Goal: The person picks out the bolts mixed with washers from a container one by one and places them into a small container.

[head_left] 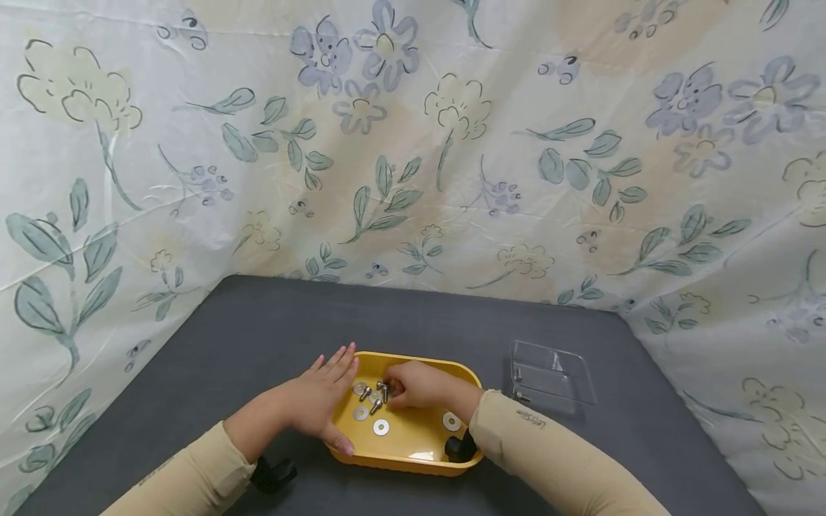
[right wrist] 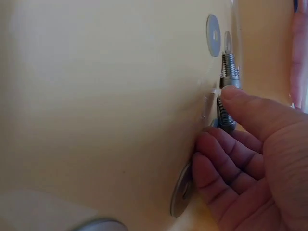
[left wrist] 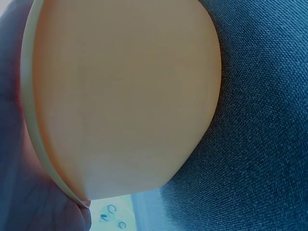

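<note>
At lower centre-left of the head view, the left hand (head_left: 320,401) lies flat against the left rim of the yellow tray (head_left: 413,459), fingers straight and together. Right of it, the right hand (head_left: 416,385) reaches into the tray, thumb and curled fingers pinching a bolt (right wrist: 225,113) among washers (head_left: 381,428). Small print on the right sleeve (head_left: 535,423) is unreadable. A clear lid (head_left: 551,373) lies at right.

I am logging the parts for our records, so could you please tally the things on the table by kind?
Yellow tray: 1
Clear plastic lid: 1
Washers in plain view: 4
Bolts, clustered and partly hidden by the right hand: about 3
Total: about 9
</note>
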Demonstrator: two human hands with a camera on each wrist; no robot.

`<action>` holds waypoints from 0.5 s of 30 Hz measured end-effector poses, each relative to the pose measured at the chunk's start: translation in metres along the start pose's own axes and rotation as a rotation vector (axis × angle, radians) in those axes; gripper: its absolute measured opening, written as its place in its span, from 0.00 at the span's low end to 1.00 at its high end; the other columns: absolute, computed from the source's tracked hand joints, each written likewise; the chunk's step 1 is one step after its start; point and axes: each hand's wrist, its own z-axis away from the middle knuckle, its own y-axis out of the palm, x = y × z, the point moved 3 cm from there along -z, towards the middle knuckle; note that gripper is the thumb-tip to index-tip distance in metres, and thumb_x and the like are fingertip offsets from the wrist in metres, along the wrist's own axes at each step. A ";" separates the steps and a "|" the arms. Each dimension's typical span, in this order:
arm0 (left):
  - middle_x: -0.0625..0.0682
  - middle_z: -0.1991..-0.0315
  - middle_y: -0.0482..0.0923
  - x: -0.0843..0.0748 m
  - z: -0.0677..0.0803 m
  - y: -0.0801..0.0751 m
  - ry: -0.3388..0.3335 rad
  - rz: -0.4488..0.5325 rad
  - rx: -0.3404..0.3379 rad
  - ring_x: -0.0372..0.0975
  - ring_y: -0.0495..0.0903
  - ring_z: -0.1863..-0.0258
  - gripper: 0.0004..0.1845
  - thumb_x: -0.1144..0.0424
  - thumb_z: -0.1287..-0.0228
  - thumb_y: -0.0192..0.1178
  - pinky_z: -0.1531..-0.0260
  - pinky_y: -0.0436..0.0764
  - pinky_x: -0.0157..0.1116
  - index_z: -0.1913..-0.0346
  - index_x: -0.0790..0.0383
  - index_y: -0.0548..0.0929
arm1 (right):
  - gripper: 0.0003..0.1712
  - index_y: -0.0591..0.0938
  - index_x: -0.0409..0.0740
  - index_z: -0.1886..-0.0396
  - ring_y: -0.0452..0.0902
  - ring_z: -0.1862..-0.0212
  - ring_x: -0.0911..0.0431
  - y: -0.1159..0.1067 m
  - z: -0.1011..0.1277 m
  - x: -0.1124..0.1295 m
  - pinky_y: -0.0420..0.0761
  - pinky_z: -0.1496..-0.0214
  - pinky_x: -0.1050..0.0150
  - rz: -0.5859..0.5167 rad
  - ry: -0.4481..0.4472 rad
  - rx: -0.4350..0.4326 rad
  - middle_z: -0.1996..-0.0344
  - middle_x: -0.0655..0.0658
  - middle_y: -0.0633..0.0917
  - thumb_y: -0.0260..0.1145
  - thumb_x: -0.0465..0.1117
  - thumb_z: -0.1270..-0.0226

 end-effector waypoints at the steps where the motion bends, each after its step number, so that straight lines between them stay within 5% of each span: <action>1: 0.58 0.29 0.27 0.000 0.000 0.001 0.002 0.000 -0.004 0.50 0.33 0.30 0.71 0.18 0.69 0.49 0.36 0.43 0.54 0.29 0.67 0.44 | 0.16 0.78 0.46 0.58 0.66 0.79 0.65 0.001 0.000 0.000 0.66 0.76 0.73 0.010 0.000 -0.003 0.82 0.55 0.71 0.69 0.45 0.44; 15: 0.59 0.29 0.26 0.002 0.000 0.000 -0.030 0.018 -0.016 0.49 0.34 0.29 0.72 0.18 0.72 0.51 0.36 0.42 0.55 0.29 0.67 0.43 | 0.15 0.77 0.49 0.59 0.67 0.78 0.66 0.006 -0.004 0.000 0.68 0.75 0.74 0.103 -0.023 -0.034 0.81 0.58 0.73 0.68 0.47 0.43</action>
